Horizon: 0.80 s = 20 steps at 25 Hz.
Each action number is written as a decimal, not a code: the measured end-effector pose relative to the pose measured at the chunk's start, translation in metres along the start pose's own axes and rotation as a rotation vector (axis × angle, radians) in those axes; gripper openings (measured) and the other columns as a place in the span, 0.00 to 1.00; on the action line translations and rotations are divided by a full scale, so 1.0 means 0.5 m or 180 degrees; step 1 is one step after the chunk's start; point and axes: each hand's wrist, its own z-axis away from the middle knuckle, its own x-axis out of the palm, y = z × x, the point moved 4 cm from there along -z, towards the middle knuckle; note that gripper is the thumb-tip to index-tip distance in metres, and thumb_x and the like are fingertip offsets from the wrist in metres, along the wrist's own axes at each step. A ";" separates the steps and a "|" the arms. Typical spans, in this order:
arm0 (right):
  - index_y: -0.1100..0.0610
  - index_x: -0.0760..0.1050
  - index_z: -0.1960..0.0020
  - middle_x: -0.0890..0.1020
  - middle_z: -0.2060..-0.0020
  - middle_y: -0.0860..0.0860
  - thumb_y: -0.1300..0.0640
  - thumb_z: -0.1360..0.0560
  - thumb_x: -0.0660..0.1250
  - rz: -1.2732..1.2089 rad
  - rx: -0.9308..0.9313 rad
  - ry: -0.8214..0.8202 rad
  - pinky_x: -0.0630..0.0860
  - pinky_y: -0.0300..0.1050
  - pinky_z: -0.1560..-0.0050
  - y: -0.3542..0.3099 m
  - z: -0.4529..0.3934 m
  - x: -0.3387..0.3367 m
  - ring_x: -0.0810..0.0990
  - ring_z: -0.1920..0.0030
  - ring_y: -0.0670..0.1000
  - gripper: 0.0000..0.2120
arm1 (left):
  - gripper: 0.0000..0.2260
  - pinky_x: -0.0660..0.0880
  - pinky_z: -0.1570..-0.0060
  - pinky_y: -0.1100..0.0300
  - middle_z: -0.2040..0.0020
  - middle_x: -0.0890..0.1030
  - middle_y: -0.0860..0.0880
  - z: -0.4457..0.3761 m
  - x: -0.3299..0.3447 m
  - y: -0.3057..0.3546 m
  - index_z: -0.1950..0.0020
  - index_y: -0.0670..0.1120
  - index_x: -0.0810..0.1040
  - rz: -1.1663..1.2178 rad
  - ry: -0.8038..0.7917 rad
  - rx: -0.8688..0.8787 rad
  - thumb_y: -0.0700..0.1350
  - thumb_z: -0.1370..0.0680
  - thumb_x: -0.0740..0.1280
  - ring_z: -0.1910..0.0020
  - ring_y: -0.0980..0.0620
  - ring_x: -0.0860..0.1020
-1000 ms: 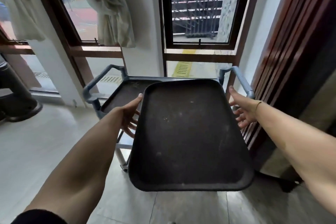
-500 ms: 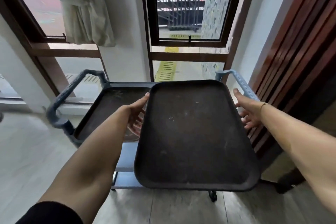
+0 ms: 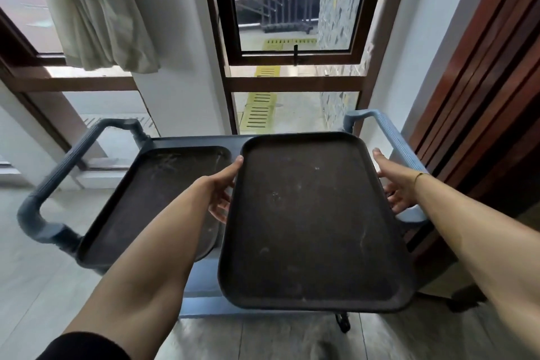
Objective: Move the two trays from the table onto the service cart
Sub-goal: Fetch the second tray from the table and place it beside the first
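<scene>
**A:** status on the trays?

**B:** One down, by the look of it. First tray [image 3: 152, 199] lies flat on the top shelf of the service cart [image 3: 187, 142], left of centre frame. Nothing on it, surface scuffed.

**A:** and the second?

**B:** Second tray [image 3: 312, 219] is in the person's grip, centre to lower right of frame, over the cart's right half. Left hand [image 3: 217, 190] is on its left long edge: thumb over the rim, fingers curled under. Right hand [image 3: 394, 187] is on the right long edge, thumb along the rim, fingers spread and reaching underneath. So both hands are partly closed around the rim, each holding the same tray.

**A:** is it resting on the cart yet?

**B:** Can't tell for sure. The far end sits at the back rim of the shelf. The near end overhangs the cart's front edge toward the bottom of frame. It reads as held above the shelf, not set down. The left hand's fingers are between the two trays, so there's a gap there.

**A:** what's left?

**B:** My read: push it a bit further in so it doesn't overhang, lower it beside the first tray, let go. Right handle [image 3: 388, 143] is close to the right hand, so clearance is tight on that side. Tabletop isn't in view, so I can't confirm nothing else is waiting there.
</scene>
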 end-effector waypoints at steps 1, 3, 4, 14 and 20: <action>0.58 0.76 0.42 0.81 0.64 0.58 0.15 0.40 0.49 -0.0004 0.0015 -0.0051 0.77 0.47 0.67 -0.005 -0.019 -0.003 0.79 0.75 0.56 0.52 | 0.45 0.79 0.56 0.37 0.39 0.77 0.37 -0.011 0.007 0.007 0.35 0.44 0.72 0.0024 0.0022 -0.0021 0.80 0.34 0.55 0.44 0.35 0.77; 0.58 0.77 0.42 0.83 0.64 0.58 0.15 0.40 0.48 0.0021 0.0086 -0.0177 0.78 0.47 0.69 -0.019 -0.052 -0.007 0.80 0.74 0.56 0.53 | 0.47 0.78 0.53 0.36 0.34 0.74 0.36 -0.034 0.018 0.025 0.28 0.45 0.68 0.0078 0.0111 -0.0072 0.80 0.33 0.54 0.40 0.34 0.75; 0.59 0.77 0.42 0.84 0.62 0.59 0.16 0.39 0.47 0.0031 0.0092 -0.0223 0.80 0.50 0.67 -0.025 -0.069 -0.008 0.82 0.70 0.57 0.53 | 0.48 0.77 0.52 0.36 0.32 0.73 0.36 -0.045 0.023 0.034 0.26 0.46 0.67 0.0075 0.0174 -0.0102 0.80 0.32 0.54 0.37 0.34 0.74; 0.57 0.76 0.37 0.79 0.48 0.62 0.21 0.30 0.46 -0.0109 0.0065 -0.0540 0.75 0.67 0.40 -0.037 -0.183 -0.019 0.78 0.44 0.65 0.46 | 0.47 0.75 0.54 0.39 0.31 0.72 0.37 -0.123 0.060 0.072 0.24 0.46 0.66 -0.0014 0.0612 -0.0338 0.79 0.30 0.50 0.35 0.35 0.72; 0.56 0.76 0.44 0.79 0.49 0.60 0.23 0.28 0.45 -0.0192 0.0117 -0.0521 0.74 0.66 0.38 -0.044 -0.227 -0.004 0.78 0.42 0.64 0.42 | 0.45 0.72 0.44 0.38 0.35 0.71 0.40 -0.169 0.068 0.071 0.25 0.46 0.67 0.0083 0.0642 -0.0343 0.78 0.29 0.48 0.36 0.37 0.71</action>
